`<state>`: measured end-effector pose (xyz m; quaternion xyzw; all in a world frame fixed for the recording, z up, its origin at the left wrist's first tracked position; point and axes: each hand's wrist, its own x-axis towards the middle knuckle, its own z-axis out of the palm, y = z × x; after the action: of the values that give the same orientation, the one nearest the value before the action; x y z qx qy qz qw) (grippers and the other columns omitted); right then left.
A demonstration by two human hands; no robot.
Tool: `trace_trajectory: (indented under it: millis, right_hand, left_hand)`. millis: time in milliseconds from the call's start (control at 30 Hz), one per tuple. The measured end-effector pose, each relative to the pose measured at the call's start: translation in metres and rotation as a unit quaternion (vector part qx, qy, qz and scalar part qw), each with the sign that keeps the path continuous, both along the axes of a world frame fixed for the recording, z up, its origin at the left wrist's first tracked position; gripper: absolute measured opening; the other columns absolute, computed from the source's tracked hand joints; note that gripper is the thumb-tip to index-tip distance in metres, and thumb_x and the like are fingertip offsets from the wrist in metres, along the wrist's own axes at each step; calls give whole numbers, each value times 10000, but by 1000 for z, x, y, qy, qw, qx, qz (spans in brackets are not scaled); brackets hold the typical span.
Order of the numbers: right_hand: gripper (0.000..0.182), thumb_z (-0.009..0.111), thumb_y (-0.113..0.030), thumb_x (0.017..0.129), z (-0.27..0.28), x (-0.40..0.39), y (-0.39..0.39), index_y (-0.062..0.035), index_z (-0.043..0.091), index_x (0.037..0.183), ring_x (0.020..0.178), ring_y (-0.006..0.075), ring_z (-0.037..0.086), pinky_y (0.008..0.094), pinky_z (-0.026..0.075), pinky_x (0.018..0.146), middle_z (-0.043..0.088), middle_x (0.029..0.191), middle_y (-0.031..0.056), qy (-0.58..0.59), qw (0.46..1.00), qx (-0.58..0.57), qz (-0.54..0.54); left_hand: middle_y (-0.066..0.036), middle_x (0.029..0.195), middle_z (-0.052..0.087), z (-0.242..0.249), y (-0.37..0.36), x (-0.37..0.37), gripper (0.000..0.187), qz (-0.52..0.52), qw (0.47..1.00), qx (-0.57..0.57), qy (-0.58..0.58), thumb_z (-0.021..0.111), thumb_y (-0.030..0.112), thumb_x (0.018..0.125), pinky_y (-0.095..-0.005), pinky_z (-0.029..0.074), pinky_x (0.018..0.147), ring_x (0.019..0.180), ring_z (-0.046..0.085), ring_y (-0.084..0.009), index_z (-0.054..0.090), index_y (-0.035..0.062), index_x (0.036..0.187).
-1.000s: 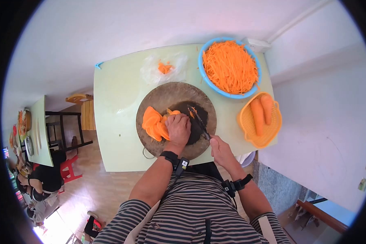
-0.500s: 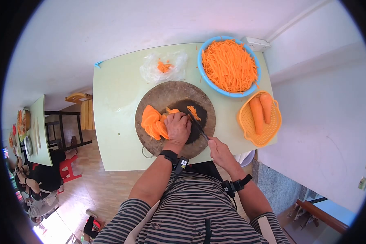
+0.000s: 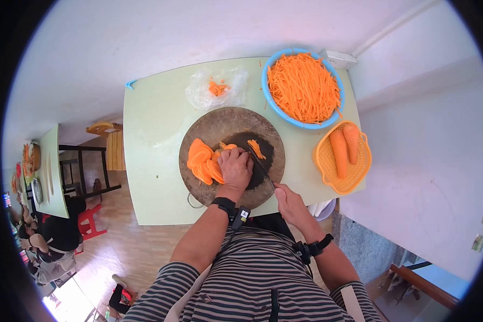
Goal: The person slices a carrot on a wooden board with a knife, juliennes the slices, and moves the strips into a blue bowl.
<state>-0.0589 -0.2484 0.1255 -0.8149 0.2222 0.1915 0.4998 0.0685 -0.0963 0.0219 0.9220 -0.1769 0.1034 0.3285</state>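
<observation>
1. From where I stand, I see a knit-looking shirt (image 3: 241,268) with narrow dark and pale horizontal stripes.
2. The left sleeve (image 3: 169,287) and right sleeve (image 3: 346,292) are short, striped like the body.
3. A pale strap (image 3: 185,298) runs down the left side of the chest; another light strip (image 3: 353,303) marks the right.
4. A dark vertical strip (image 3: 274,305) sits at the front, and a small dark emblem (image 3: 205,297) on the left chest.
5. The left hand (image 3: 236,169) is bare; its wrist wears a black band (image 3: 224,204) with a boxy black module (image 3: 240,217) bearing a white label.
6. The right hand (image 3: 291,204) is bare too, above a black band (image 3: 324,242) and dark module (image 3: 302,251), with a thin black cable (image 3: 310,270).
</observation>
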Motion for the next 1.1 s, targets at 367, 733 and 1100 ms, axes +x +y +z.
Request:
trace_trajectory:
  millis: [367, 733, 1100]
  right_hand:
    - [475, 397, -369, 1092, -21, 3, 0, 25, 585, 1279, 774, 261, 674, 392, 532, 748, 662, 840, 193, -80, 994, -60, 31]
    - [526, 381, -438, 1091, -20, -9, -3, -4, 550, 1335, 492, 114, 510, 281, 460, 496, 527, 643, 39, -46, 998, 25, -46]
    - [477, 422, -417, 1083, 5, -4, -1, -23, 596, 1286, 553, 174, 591, 346, 503, 566, 579, 684, 94, 45, 996, 67, -38]
  left_hand:
    - [-1, 1016, 642, 2, 0, -1, 129, 1, 1000, 10, 4, 761, 154, 757, -422, 388, 891, 1038, 542, -281, 730, 119, 877]
    - [-35, 987, 650, 0, -2, 2, 87, 12, 1000, 2, -10, 713, 118, 832, -423, 404, 880, 996, 556, -297, 696, 113, 917]
    - [-108, 978, 660, -6, 10, 10, 95, 9, 992, -119, 49, 667, 86, 875, -446, 426, 864, 967, 565, -343, 681, 87, 970]
